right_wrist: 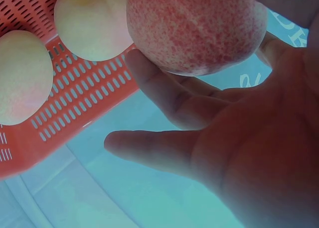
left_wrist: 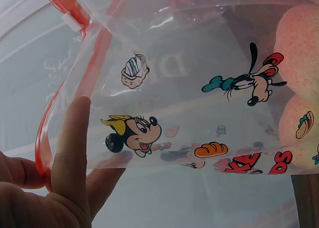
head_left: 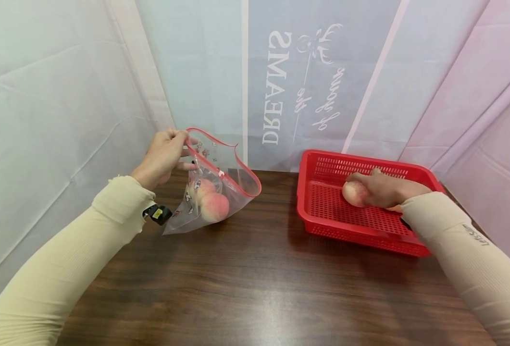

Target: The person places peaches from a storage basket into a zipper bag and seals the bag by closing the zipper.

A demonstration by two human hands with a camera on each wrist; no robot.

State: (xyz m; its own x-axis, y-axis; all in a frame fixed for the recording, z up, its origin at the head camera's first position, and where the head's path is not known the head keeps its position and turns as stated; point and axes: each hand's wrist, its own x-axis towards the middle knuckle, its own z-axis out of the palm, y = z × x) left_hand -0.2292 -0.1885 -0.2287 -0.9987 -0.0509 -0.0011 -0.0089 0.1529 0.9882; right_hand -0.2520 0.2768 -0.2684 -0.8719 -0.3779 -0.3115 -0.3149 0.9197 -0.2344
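My left hand (head_left: 163, 153) pinches the red-edged rim of a clear zip bag (head_left: 237, 180), holding its mouth spread wide. Two peaches (head_left: 215, 207) lie in the lower part of the bag, seen through the film. Cartoon prints cover the bag's side in the left wrist view. Over the red basket (head_left: 306, 192), my right hand (head_left: 384, 188) grips a peach (head_left: 354, 193) with curled fingers. In the right wrist view the held peach (right_wrist: 194, 31) shows speckled red skin, and two paler peaches (right_wrist: 92, 26) sit in the basket; the hand mostly hides them in the head view.
A dark wooden table (head_left: 237, 288) carries the bag at left and the slotted basket at right. Behind it hangs a pale cloth backdrop (head_left: 203, 62) with mirrored lettering. Cloth walls (head_left: 497, 125) close off both sides. A red slider (left_wrist: 75, 21) sits on the bag's zip.
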